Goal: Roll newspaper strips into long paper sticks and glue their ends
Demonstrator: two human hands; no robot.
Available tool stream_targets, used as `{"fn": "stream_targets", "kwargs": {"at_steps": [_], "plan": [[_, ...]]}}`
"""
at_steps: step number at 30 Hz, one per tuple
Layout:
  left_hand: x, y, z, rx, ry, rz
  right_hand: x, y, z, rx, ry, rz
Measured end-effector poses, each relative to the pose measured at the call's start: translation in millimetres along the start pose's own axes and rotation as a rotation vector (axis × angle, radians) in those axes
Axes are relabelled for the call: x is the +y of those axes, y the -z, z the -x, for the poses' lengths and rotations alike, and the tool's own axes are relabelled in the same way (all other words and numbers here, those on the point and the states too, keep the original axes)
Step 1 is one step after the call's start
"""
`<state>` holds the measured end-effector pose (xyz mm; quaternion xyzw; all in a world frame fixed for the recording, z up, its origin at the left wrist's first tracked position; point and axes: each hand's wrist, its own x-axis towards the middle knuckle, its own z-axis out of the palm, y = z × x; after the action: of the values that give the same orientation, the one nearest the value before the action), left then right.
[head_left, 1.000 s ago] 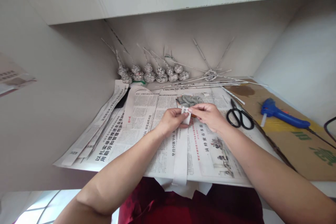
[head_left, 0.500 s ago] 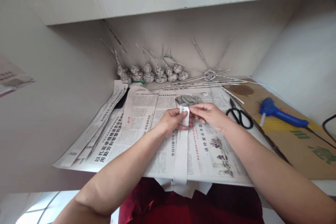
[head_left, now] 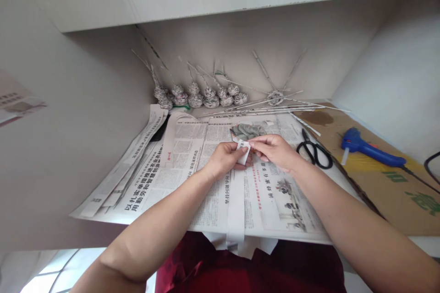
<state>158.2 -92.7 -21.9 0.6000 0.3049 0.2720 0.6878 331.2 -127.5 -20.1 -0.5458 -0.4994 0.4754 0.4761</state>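
Observation:
A newspaper strip [head_left: 235, 206] runs up from the table's front edge to my two hands, and its far end is bent over near the fingers. My left hand [head_left: 225, 158] pinches it from the left, thumb on top. From the right, my right hand [head_left: 273, 149] pinches the strip's upper corner between thumb and fingertips. Just beyond the fingers lies a crumpled grey-green cloth [head_left: 250, 130]. Underneath everything are spread newspaper sheets [head_left: 187, 142].
Several woven paper gourds [head_left: 210, 98] stand along the back wall beside thin paper sticks [head_left: 261, 111] and a spoked woven piece [head_left: 275, 97]. Black scissors [head_left: 314, 151] and a blue glue gun [head_left: 373, 149] lie right, the gun on cardboard [head_left: 388, 206]. Stacked paper strips [head_left: 120, 171] lie left.
The strip's end between my fingers has tilted and now shows a shorter, slanted flap. Both hands stay in nearly the same place.

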Motion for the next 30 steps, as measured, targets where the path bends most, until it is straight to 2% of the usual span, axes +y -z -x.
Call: {"fn": "stream_targets", "kwargs": {"at_steps": [4,15,30], "plan": [[0,0,0,0.008,0.009,0.001,-1,-1,0,-0.006,-0.009,-0.037],[-1,-2,-2,0.02,0.024,0.003,1,-10,-3,0.115,-0.065,-0.076],[-2,-2,0,-0.003,-0.003,-0.028,-4,-21,3,0.139,0.007,-0.154]]}}
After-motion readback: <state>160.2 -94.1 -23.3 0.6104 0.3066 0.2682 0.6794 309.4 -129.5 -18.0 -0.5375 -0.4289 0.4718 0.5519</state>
